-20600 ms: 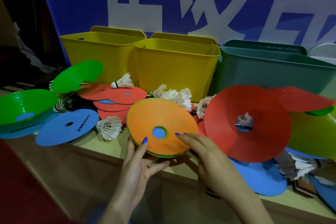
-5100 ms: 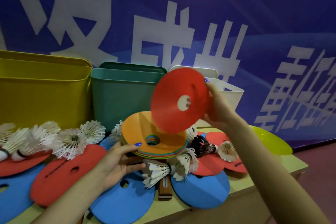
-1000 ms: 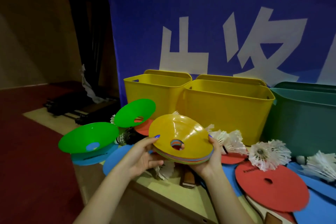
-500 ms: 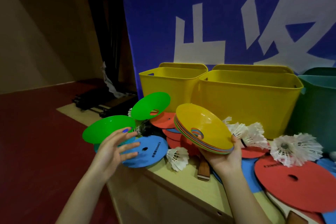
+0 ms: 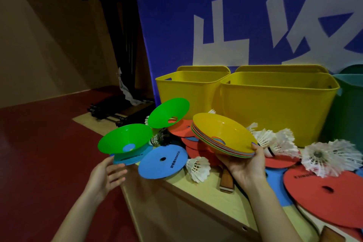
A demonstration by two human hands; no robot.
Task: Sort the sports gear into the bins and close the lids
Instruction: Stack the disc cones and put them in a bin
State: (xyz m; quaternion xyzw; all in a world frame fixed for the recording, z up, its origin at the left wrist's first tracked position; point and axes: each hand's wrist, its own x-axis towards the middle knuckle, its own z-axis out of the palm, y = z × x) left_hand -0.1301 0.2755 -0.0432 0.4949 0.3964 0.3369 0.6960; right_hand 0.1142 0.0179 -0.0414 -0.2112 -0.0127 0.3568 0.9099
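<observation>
We read "SONICE", after small characters too fine to make out, on the flat blue disc [image 5: 162, 161]. Fainter print marks the red disc [image 5: 326, 192]. Large white characters cross the blue banner [image 5: 225, 25].

I see shiny, smooth plastic on the stack of cones [image 5: 225, 135] and the green cone [image 5: 125, 139]. The yellow bins [image 5: 275, 112] look like smooth plastic too, a bit less shiny. The flat blue disc [image 5: 163, 161] looks soft and dull. The shuttlecocks [image 5: 330, 157] have white feathers. The bench [image 5: 196, 202] is pale wood.
</observation>
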